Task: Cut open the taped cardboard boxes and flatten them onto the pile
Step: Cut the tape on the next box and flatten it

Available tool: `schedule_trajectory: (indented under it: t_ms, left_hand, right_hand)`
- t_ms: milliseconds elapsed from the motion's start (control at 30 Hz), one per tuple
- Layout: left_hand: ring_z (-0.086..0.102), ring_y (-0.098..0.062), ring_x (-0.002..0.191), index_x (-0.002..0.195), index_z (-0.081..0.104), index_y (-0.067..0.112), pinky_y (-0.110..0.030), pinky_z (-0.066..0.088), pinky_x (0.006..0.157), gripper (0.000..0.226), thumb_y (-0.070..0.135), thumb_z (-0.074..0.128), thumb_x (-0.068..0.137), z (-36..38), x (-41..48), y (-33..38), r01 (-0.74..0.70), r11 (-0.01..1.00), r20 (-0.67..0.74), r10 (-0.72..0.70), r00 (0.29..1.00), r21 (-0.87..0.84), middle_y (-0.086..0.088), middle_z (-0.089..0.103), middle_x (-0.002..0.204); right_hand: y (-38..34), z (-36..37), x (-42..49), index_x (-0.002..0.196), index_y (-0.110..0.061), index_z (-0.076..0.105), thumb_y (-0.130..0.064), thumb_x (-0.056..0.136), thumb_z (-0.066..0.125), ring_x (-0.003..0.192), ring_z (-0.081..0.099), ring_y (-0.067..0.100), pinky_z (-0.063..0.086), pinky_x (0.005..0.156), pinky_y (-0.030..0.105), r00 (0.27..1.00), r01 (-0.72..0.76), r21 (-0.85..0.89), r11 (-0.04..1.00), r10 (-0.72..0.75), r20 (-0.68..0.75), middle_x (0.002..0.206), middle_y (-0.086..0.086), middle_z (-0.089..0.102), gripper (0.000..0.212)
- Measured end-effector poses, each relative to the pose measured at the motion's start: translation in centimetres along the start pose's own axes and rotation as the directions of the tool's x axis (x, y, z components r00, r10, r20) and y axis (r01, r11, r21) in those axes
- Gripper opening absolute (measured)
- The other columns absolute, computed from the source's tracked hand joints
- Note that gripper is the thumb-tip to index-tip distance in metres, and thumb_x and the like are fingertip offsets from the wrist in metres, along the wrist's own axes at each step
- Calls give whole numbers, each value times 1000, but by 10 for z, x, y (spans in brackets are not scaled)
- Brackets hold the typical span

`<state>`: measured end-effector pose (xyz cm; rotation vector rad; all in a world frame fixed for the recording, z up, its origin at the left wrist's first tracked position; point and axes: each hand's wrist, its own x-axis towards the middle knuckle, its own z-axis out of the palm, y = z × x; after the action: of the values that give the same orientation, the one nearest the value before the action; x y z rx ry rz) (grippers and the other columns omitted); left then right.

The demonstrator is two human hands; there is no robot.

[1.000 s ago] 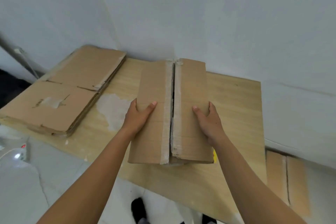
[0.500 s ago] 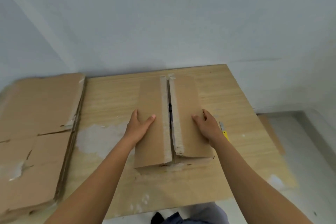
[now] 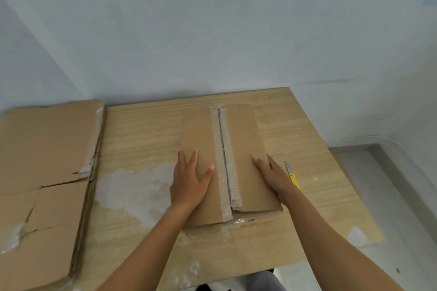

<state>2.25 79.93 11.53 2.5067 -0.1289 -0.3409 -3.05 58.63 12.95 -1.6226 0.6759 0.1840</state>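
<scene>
A brown cardboard box (image 3: 241, 139) lies in the middle of the wooden table (image 3: 142, 134). Its two top flaps meet at a slit seam with pale tape strips along both edges. My left hand (image 3: 189, 184) rests on the left flap with fingers spread, and the thumb points toward the seam. My right hand (image 3: 274, 177) presses on the right flap near its right edge. A pile of flattened cardboard (image 3: 45, 172) lies at the table's left end. A yellow-handled utility knife (image 3: 292, 175) lies on the table just right of my right hand, partly hidden by it.
Pale tape residue patches (image 3: 139, 189) mark the tabletop left of the box. A white wall runs close behind the table. The table's right edge drops to a grey floor (image 3: 387, 196). My legs show below the near edge.
The view swung so the pile now sits far left and the knife shows more. Both hands stay on the box flaps; the left hand's fingers have spread flatter.
</scene>
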Motion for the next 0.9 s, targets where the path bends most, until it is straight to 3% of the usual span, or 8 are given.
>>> schedule_trajectory:
  t_ms: [167, 300, 400, 500, 633, 733, 833, 900]
  left_hand:
    - [8, -22, 148, 152, 12, 36, -50, 27, 112, 74, 67, 37, 89, -5, 5, 1, 26, 994, -9, -28, 1000, -102, 5, -10, 161]
    - [5, -19, 148, 152, 12, 37, -45, 20, 115, 71, 63, 38, 91, -8, 13, 8, 33, 956, 42, -21, 999, -292, 4, -7, 161]
    - [3, -16, 148, 153, 12, 32, -40, 13, 117, 68, 56, 38, 95, -9, 17, 18, 32, 917, 144, 28, 989, -398, 1, -3, 161]
    - [14, -14, 146, 152, 21, 25, -34, 15, 118, 61, 49, 37, 98, -19, 20, 30, -31, 893, 143, 106, 984, -449, 1, 18, 160]
    - [25, -15, 143, 150, 29, 18, -25, 21, 110, 59, 44, 40, 99, -42, 20, 54, -143, 865, -29, 147, 989, -481, 0, 28, 156]
    - [19, -15, 145, 149, 31, 24, -38, 20, 118, 59, 49, 43, 97, -58, 17, 66, -234, 861, -123, 199, 972, -452, 1, 24, 157]
    - [23, -12, 144, 148, 31, 29, -38, 22, 117, 59, 53, 42, 96, -72, 10, 74, -284, 828, -117, 260, 959, -484, 6, 28, 156]
    - [26, -13, 142, 149, 28, 32, -37, 25, 116, 59, 52, 43, 95, -77, 6, 77, -233, 819, -57, 239, 969, -525, 6, 29, 155]
  right_hand:
    - [-10, -8, 1, 131, -40, 47, -39, 92, 56, 105, 62, 15, 54, 86, 36, 993, 9, 47, 999, -14, 118, 120, -7, 62, 40]
    - [-40, -22, -2, 135, -46, 41, -44, 83, 62, 106, 63, 16, 52, 92, 42, 984, 91, -13, 996, -88, 152, 124, -8, 61, 56]
    - [-71, -29, -5, 142, -46, 31, -48, 73, 66, 106, 60, 17, 52, 87, 37, 994, 98, -93, 991, -94, 49, 132, -8, 53, 78]
    - [-96, -25, -9, 143, -51, 22, -61, 60, 62, 120, 47, 26, 43, 99, 47, 991, 88, -311, 946, -115, -71, 138, -5, 44, 92]
    - [-115, -5, -20, 146, -49, 13, -57, 79, 55, 133, 25, 34, 24, 108, 56, 983, 66, -584, 809, -153, -101, 147, 3, 31, 80]
    - [-122, 13, -33, 147, -46, 9, -57, 83, 51, 135, 19, 36, 19, 107, 54, 976, 68, -679, 731, -189, -106, 152, 4, 21, 77]
    - [-123, 26, -38, 147, -44, 11, -66, 84, 45, 138, 15, 36, 16, 108, 52, 968, 99, -704, 703, -231, -94, 155, 4, 15, 75]
    - [-124, 31, -40, 148, -41, 16, -69, 86, 39, 140, 14, 36, 17, 110, 51, 961, 154, -676, 721, -269, -68, 156, 3, 15, 72]
